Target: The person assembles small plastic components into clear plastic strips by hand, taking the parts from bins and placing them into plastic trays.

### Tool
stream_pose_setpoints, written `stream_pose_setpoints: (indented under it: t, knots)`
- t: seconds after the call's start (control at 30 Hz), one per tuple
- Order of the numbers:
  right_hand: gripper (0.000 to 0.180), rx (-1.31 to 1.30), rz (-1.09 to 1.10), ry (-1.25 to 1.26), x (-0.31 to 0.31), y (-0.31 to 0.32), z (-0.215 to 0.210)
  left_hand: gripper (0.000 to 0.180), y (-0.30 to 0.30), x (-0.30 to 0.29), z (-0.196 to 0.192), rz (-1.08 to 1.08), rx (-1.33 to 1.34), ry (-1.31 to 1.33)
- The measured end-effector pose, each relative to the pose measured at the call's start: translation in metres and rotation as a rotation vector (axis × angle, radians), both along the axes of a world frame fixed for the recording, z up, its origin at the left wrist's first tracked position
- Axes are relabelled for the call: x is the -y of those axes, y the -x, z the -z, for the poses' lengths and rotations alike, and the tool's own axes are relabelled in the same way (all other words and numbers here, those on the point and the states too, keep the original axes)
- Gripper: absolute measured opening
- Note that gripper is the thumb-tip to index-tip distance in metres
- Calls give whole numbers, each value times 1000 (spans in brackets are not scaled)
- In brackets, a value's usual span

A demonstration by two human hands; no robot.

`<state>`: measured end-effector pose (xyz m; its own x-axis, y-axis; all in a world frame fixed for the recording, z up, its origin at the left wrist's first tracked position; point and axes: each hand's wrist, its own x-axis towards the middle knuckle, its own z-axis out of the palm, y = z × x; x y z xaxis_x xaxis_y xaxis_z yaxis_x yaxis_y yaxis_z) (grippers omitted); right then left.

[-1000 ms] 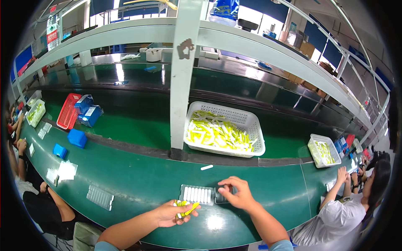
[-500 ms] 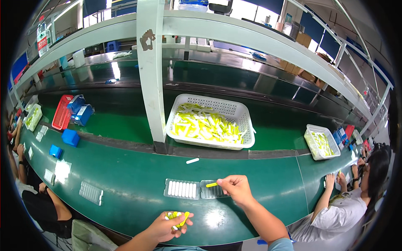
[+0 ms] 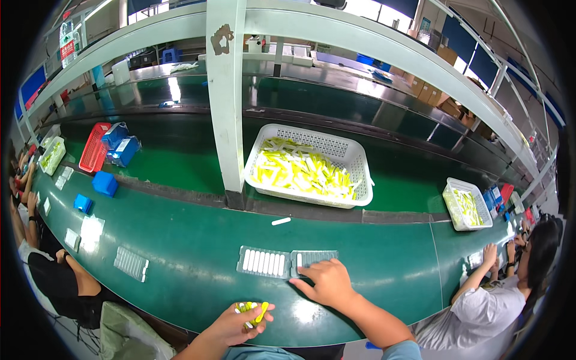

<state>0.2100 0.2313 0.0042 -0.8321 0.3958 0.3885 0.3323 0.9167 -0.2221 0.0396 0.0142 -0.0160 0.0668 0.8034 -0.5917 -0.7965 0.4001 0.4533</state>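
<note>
The clear slotted tray [image 3: 324,256] lies before me on the green bench [image 3: 384,246], a white stick [image 3: 299,259] at its left end. My right hand [image 3: 330,284] covers its near edge, thumb spread from bent fingers; I cannot tell whether they touch the stick. My left hand [image 3: 234,325], nearer me, curls around yellow-and-white sticks [image 3: 254,312]. Beyond stands a white basket [image 3: 358,157].

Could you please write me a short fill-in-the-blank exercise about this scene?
1. The left hand holds a bunch of sticks coloured white and ____.
2. Of the two adjoining clear tray sections, the right hand is at the ____ one.
3. Beyond the lone stick, the large basket is coloured ____.
4. The tabletop is coloured ____.

Missing words: yellow; right; white; green.
</note>
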Motion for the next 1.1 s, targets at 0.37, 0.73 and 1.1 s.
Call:
stream_pose_setpoints:
  t: [0.37,0.73,1.1]
  knots:
    - [8,-267,-447,841,28,-6,4,37,-18,-16,2,174,19,-112]
    - [18,-869,245,1192,-19,-20,12,40,-13,-12,1,132,-68,-72]
    - [4,-450,12,25,-32,-13,14,36,-17,-21,3,274,-110,-128]
